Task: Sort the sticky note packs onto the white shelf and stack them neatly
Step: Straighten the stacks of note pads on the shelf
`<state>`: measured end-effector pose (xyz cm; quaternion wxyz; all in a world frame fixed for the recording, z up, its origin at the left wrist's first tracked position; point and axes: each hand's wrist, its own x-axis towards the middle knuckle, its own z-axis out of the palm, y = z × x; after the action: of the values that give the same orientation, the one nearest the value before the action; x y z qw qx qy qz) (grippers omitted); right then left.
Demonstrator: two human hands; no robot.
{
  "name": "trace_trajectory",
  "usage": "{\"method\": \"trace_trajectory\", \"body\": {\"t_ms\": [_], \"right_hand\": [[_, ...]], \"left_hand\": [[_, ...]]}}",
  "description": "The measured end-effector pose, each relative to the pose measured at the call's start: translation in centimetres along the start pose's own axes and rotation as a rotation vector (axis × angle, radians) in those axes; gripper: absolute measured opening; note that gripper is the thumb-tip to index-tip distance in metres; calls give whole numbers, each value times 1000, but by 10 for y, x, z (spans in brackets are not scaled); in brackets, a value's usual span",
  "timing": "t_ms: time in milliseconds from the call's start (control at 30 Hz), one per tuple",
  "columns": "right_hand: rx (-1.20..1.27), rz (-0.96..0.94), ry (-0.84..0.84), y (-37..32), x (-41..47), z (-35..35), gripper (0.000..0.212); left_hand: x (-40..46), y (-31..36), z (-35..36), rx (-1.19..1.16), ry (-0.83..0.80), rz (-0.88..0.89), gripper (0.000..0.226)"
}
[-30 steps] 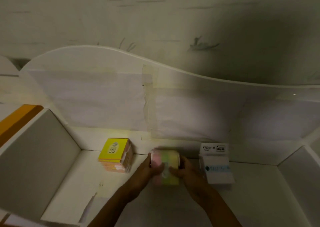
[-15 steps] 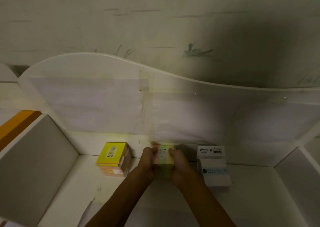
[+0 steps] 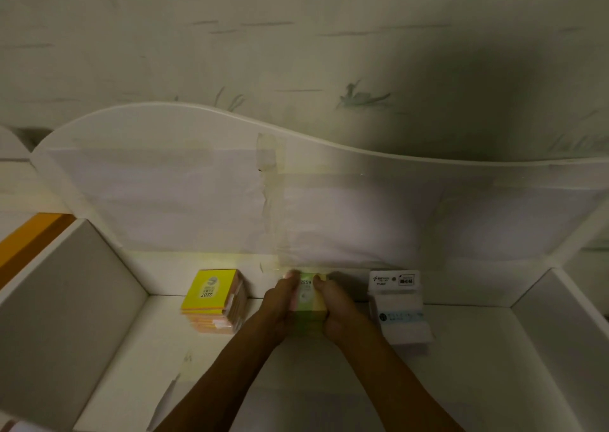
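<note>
- I see both hands reaching into the middle bay of the white shelf (image 3: 428,382); forearms come up from the bottom edge and meet near the back wall of the bay.
- Left hand (image 3: 280,303) grips the left side of a pastel pack (image 3: 308,299) of sticky notes; fingers curled round its far edge, fingertips showing at the top left corner.
- Right hand (image 3: 339,309) grips the right side of the same pack; fingers likewise curled, pressed close together over the far right corner.
- The pastel pack sits between the two palms, close to the back wall; green and yellow on top, a pink strip at the left, a label reading 2209 (the lower part is blurred, and I cannot tell whether it rests on the shelf floor or on other packs).
- Yellow stack (image 3: 214,299) stands just left of the left hand, apart from it; top pack yellow with a label 2207, orange packs beneath, slightly uneven along the right side.
- White stack (image 3: 400,313) stands just right of the right hand; top pack white with a printed header card and a pale blue band across it; I cannot tell whether the hand touches it.
- Taped sheets (image 3: 197,201) cover the curved back panel; an orange edge (image 3: 33,237) shows at far left, outside the bay.
</note>
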<state>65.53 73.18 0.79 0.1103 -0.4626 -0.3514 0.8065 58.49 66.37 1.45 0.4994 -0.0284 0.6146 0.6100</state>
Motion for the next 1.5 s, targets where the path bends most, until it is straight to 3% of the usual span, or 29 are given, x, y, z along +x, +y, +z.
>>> {"method": "trace_trajectory", "body": {"t_ms": [233,400,500,633,800,967,1133,1300,1500], "right_hand": [[-90,-72,11,0,-14,-6,36],[-664,-177,137,-9,-34,-9,70],[-1027,-468,164,-18,-52,-21,93],[-1288,-709,44,-33,-80,-34,75],[-1553,-938,154,-53,-103,-61,59],[-1554,-810,304,-65,-115,-91,58],[-1516,-631,433,-59,-124,-122,62],[-1421,-552,459,-49,-133,-148,66],[-1413,-528,448,-52,-121,-176,63]], "left_hand": [[-13,0,-9,358,90,109,48],[-19,5,-18,774,158,394,47],[-28,13,-21,1171,279,469,70],[-52,27,-24,1411,307,706,62],[-81,35,-25,1682,327,945,67],[-86,32,-11,1710,190,1008,62],[-82,19,20,1646,45,1065,73],[-76,-4,49,1605,-59,1085,65],[-62,-27,80,1452,-67,857,66]]}}
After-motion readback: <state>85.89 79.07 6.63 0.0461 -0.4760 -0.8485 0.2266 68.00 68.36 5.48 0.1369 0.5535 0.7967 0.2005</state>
